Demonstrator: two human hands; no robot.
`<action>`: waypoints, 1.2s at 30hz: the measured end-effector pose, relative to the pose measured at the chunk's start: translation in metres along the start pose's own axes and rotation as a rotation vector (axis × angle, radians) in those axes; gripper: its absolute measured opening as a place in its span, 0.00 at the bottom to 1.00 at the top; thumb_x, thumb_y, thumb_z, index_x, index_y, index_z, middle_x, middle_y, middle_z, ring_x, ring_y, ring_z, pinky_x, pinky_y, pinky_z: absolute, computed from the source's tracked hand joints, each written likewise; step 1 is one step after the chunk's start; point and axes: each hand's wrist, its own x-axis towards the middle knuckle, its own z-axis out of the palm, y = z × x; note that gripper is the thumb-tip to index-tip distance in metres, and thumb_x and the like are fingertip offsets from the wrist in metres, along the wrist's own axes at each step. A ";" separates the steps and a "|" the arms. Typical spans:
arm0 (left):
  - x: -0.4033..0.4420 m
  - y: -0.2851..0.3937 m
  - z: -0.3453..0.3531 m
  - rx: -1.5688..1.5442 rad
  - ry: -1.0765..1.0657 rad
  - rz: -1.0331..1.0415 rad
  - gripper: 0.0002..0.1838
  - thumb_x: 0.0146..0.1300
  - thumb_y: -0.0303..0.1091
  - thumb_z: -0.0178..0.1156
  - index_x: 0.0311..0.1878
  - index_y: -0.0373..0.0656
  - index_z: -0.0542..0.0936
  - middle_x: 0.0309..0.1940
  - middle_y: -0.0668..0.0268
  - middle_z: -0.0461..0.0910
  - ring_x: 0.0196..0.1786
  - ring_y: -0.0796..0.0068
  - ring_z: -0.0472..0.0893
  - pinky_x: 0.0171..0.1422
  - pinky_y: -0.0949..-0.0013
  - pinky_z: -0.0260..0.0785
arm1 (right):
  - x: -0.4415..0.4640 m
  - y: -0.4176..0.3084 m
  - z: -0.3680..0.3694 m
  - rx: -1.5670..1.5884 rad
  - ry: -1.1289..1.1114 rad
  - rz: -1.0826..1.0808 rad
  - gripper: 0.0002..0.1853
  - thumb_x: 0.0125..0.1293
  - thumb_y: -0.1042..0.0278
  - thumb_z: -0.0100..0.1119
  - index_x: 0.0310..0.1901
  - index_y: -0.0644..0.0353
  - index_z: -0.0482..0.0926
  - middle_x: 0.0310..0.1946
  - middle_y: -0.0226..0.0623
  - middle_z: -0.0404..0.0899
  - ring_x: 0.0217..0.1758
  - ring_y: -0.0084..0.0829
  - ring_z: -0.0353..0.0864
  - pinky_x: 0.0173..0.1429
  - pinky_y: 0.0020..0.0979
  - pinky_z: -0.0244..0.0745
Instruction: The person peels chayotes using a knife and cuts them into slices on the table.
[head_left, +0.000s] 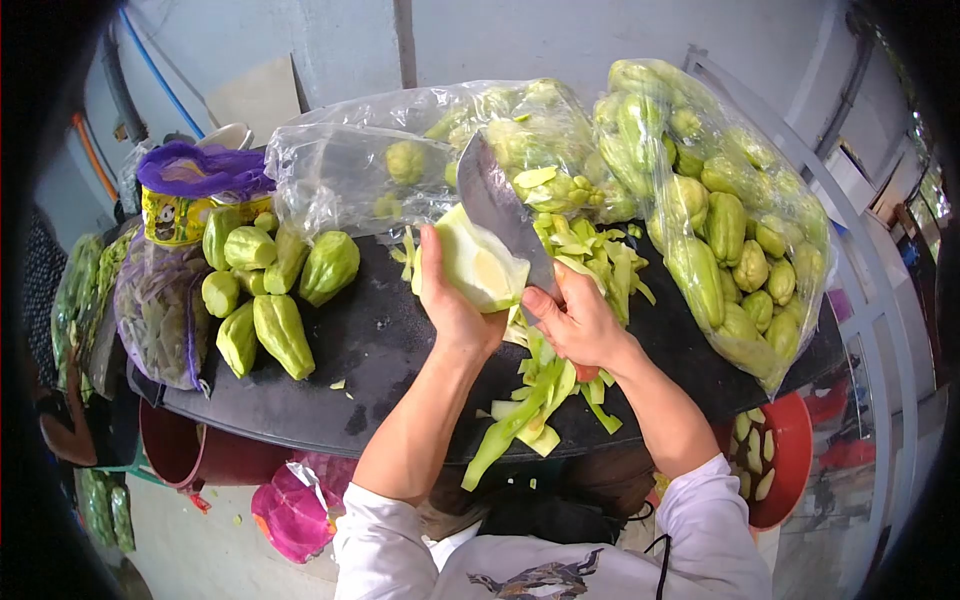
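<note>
My left hand is wrapped round a cut chayote, its pale inner face and seed area turned up towards me. My right hand grips a wide-bladed knife by its handle, whose reddish end shows below the fist. The blade points up and away and lies against the right side of the chayote. Beneath my right hand, a heap of green peelings spreads over the dark table and hangs past its front edge. More peelings lie behind the knife.
Several whole chayotes sit at the left beside a purple mesh bag. Clear plastic bags of chayotes stand at the back and right. Below the table are a red tub holding pale pieces and a dark red bucket.
</note>
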 end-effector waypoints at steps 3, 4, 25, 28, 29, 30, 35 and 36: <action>-0.001 -0.003 0.005 0.005 -0.018 -0.046 0.29 0.68 0.64 0.52 0.54 0.48 0.78 0.47 0.66 0.82 0.50 0.65 0.81 0.57 0.58 0.73 | 0.000 0.000 -0.002 0.034 -0.014 0.008 0.21 0.74 0.55 0.57 0.51 0.71 0.73 0.24 0.34 0.78 0.24 0.20 0.71 0.30 0.30 0.70; -0.001 -0.001 0.008 0.038 0.010 -0.048 0.29 0.68 0.64 0.51 0.53 0.48 0.79 0.46 0.66 0.82 0.50 0.65 0.81 0.56 0.59 0.73 | -0.001 0.000 -0.004 0.038 -0.029 0.024 0.21 0.74 0.55 0.57 0.51 0.71 0.73 0.24 0.33 0.78 0.24 0.20 0.71 0.29 0.30 0.69; 0.012 0.001 0.003 0.067 -0.002 0.010 0.28 0.69 0.64 0.50 0.53 0.48 0.76 0.40 0.64 0.81 0.45 0.65 0.81 0.50 0.57 0.75 | 0.008 0.009 0.000 -0.004 0.188 -0.161 0.15 0.72 0.60 0.60 0.44 0.67 0.74 0.21 0.40 0.79 0.22 0.28 0.80 0.26 0.30 0.71; 0.015 0.006 0.003 0.013 -0.047 0.084 0.29 0.71 0.63 0.46 0.58 0.47 0.73 0.41 0.62 0.79 0.46 0.61 0.80 0.50 0.53 0.74 | 0.003 0.007 -0.005 -0.265 0.223 -0.203 0.10 0.70 0.68 0.60 0.43 0.66 0.74 0.26 0.47 0.81 0.24 0.44 0.83 0.26 0.35 0.76; 0.016 0.007 0.002 -0.015 -0.012 0.140 0.30 0.73 0.63 0.44 0.61 0.47 0.70 0.41 0.62 0.79 0.46 0.58 0.80 0.50 0.51 0.74 | 0.003 0.010 -0.002 -0.261 0.221 -0.205 0.10 0.70 0.68 0.60 0.43 0.66 0.74 0.26 0.47 0.81 0.24 0.44 0.83 0.26 0.35 0.76; 0.018 0.008 0.002 -0.016 0.044 0.172 0.29 0.73 0.64 0.43 0.62 0.51 0.70 0.43 0.62 0.77 0.47 0.58 0.78 0.49 0.50 0.74 | 0.002 0.013 0.004 -0.452 0.213 -0.329 0.09 0.68 0.70 0.60 0.43 0.65 0.73 0.27 0.48 0.79 0.24 0.47 0.83 0.25 0.38 0.78; 0.025 0.012 -0.016 -0.068 -0.020 0.327 0.32 0.72 0.66 0.42 0.62 0.48 0.69 0.44 0.59 0.74 0.47 0.55 0.75 0.48 0.50 0.75 | -0.007 0.015 0.028 -0.875 0.164 -0.475 0.10 0.66 0.69 0.58 0.45 0.58 0.70 0.28 0.45 0.74 0.23 0.45 0.83 0.23 0.42 0.80; 0.024 0.014 -0.015 -0.073 -0.020 0.364 0.32 0.72 0.66 0.42 0.62 0.48 0.69 0.44 0.59 0.74 0.47 0.55 0.75 0.46 0.51 0.75 | -0.009 0.011 0.029 -0.887 0.143 -0.461 0.09 0.68 0.68 0.56 0.45 0.58 0.70 0.27 0.44 0.73 0.23 0.43 0.83 0.22 0.41 0.80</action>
